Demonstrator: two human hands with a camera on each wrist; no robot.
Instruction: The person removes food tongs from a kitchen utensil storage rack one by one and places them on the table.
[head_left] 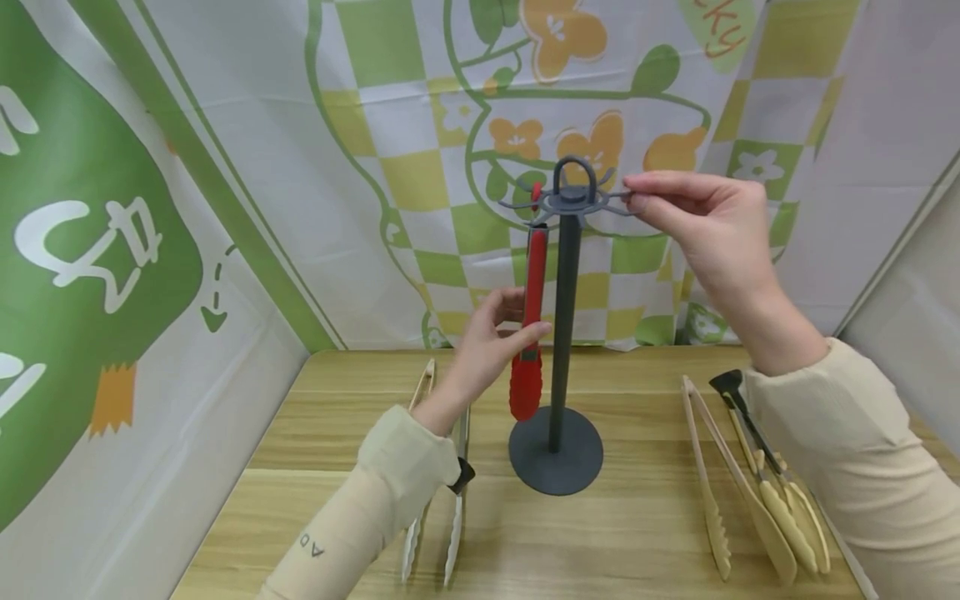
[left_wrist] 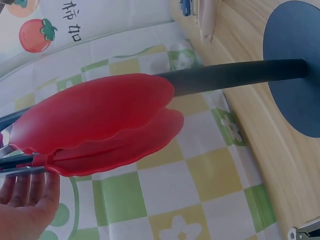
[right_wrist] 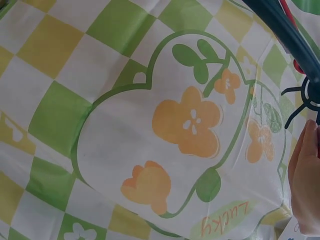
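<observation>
Red-handled tongs with red scalloped heads hang head-down beside the post of a dark grey utensil stand. My left hand grips the tongs around their lower middle, thumb across the front. Their top end, with a red tip, overlaps a hook on the left of the stand's hook ring. My right hand pinches a hook on the ring's right side between thumb and fingertips. The stand's round base rests on the table.
Several tongs lie on the wooden table. Left of the stand are pale-tipped tongs, partly behind my left sleeve. To the right lie beige tongs and yellowish tongs with black ends. A patterned cloth hangs behind.
</observation>
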